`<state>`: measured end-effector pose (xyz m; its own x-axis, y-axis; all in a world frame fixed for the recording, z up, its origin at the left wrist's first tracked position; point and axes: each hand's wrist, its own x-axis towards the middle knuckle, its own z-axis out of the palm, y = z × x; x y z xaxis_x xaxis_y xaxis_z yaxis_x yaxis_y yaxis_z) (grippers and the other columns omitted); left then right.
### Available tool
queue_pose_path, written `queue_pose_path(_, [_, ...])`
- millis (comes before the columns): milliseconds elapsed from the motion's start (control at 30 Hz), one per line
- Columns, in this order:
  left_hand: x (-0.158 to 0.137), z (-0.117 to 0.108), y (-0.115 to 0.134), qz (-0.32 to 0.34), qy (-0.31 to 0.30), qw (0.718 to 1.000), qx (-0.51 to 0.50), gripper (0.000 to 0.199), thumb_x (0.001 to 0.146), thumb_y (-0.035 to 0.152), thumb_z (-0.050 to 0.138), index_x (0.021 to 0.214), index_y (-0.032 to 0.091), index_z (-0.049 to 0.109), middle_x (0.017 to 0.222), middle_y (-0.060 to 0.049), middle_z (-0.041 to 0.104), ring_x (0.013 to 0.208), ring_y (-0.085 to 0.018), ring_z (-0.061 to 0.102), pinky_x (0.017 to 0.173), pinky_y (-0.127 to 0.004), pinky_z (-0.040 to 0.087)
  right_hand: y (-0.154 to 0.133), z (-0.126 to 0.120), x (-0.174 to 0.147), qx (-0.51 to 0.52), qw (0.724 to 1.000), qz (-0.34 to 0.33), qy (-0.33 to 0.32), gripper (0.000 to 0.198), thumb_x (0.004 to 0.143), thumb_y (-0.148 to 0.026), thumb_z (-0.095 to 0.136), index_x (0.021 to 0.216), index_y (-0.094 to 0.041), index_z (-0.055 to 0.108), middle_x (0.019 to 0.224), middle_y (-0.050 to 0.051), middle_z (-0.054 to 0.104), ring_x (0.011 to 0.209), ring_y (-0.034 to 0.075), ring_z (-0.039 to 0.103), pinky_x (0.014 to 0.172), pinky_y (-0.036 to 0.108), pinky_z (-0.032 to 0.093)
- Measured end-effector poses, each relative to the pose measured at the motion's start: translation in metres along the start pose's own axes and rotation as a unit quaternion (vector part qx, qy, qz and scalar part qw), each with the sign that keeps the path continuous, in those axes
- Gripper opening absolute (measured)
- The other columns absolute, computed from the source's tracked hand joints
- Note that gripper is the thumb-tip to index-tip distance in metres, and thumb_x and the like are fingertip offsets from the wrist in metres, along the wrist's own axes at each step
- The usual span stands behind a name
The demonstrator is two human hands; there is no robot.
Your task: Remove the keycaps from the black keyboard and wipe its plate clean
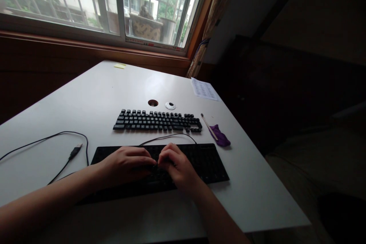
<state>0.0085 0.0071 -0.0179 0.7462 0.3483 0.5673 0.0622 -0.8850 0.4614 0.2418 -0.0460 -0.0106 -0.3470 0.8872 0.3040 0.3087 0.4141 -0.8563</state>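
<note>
A black wired keyboard (213,164) lies flat and slightly turned on the table, its middle covered by my hands. My left hand (127,164) reaches over its left half, fingers pressed together and pointing right. Close beside those fingertips, my right hand (177,164) is closed in a pinch over the middle of the keyboard. Whatever is between the fingers of either hand is too small and dark to make out. Behind the keyboard, loose black keycaps (154,121) are laid out in rows in a keyboard pattern.
Right of the keycaps, a toothbrush-like stick (209,127) rests against a purple cloth (220,135). A cable with a USB plug (75,151) lies at left. Farther back are a cable hole (153,103), a white ring cover (170,105), a printed sheet (204,89) and yellow notes (120,66).
</note>
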Motion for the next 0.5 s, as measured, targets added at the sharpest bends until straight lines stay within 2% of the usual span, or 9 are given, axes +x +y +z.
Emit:
queue_pose_path(333, [-0.0020,0.0008,0.0010,-0.019,0.001,0.999,-0.032,0.020,0.094,0.017,0.064,0.114,0.018,0.067,0.094,-0.008,0.071,0.075,-0.016,0.069,0.068,-0.023,0.057,0.0011,0.0008,-0.0002,0.005,1.000,-0.007,-0.015,0.016,0.092,-0.009,0.059,0.087,-0.024,0.062,0.094,0.002,0.056,0.095,0.019,0.057,0.085,0.033,0.048])
queue_pose_path(500, [-0.0013,0.0005,0.0020,-0.006,-0.006,0.999,-0.040,0.019,0.094,0.015,0.065,0.112,0.017,0.067,0.094,-0.008,0.071,0.075,-0.016,0.068,0.067,-0.023,0.056,-0.0008,-0.0009,0.0002,0.030,0.999,-0.009,-0.034,0.016,0.091,-0.008,0.059,0.087,-0.023,0.061,0.095,0.002,0.055,0.093,0.018,0.057,0.083,0.032,0.048])
